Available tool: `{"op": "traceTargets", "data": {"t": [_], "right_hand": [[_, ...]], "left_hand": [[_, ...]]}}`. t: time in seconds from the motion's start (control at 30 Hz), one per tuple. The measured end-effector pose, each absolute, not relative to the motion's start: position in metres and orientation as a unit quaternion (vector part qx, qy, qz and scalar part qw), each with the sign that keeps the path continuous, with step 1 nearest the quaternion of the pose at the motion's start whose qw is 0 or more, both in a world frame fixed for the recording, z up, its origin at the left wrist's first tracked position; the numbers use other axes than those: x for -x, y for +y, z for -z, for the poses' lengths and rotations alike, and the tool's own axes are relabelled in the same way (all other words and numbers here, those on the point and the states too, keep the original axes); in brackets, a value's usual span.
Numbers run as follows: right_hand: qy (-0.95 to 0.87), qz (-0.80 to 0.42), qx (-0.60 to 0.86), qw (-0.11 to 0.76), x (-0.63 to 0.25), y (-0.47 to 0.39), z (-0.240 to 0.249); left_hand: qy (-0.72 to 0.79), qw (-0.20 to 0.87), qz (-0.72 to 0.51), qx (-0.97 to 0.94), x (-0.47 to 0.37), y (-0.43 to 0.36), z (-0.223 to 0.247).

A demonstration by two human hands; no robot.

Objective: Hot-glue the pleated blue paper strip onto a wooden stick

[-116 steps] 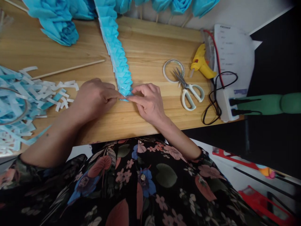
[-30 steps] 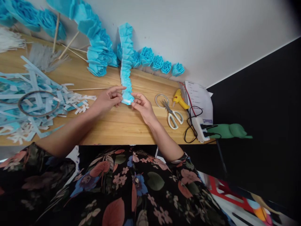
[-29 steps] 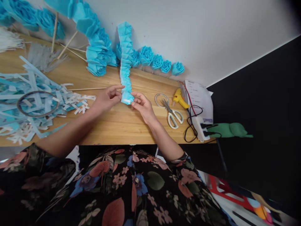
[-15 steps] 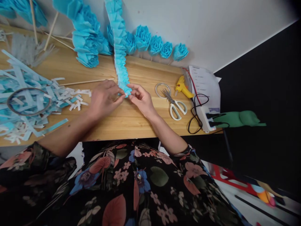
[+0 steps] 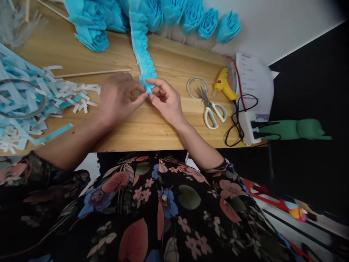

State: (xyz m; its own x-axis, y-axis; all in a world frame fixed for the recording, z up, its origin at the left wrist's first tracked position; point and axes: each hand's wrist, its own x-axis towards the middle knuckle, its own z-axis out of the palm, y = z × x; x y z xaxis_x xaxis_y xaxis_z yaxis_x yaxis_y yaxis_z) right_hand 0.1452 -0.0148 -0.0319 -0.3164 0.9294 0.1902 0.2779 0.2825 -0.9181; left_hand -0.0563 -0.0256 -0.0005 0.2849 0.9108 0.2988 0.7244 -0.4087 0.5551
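Observation:
A long pleated strip of blue crepe paper (image 5: 143, 51) runs from the back of the table down to my fingers. My left hand (image 5: 117, 96) pinches its near end between thumb and forefinger. From the other side, my right hand (image 5: 165, 100) grips the same end, thumb tip close to the left thumb. The small fold between the fingertips is mostly hidden. A thin wooden stick (image 5: 92, 73) lies just behind my left hand. Open-bladed scissors (image 5: 208, 107) with white handles rest to the right of my right hand.
Paper scraps (image 5: 29, 94) heap at the left, with a ring (image 5: 40, 91) on top. Blue paper flowers (image 5: 192, 16) line the wall. At right are a tape roll (image 5: 188, 85), a yellow glue gun (image 5: 226, 85), a power strip (image 5: 247, 127) and cables.
The camera view has shifted, so the table things sit higher in the picture. Both hands stay at the strip's near end, their fingertips now closer together on it.

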Motion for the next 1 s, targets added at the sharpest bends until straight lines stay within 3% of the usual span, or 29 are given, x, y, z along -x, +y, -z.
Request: {"op": "traceTargets", "data": {"t": [1.0], "right_hand": [[-0.760,-0.323,0.440,0.354,-0.1427,-0.0144,0.0355]], "left_hand": [[0.492,0.135,-0.308,-0.803,0.0530,-0.0219,0.0001]]}}
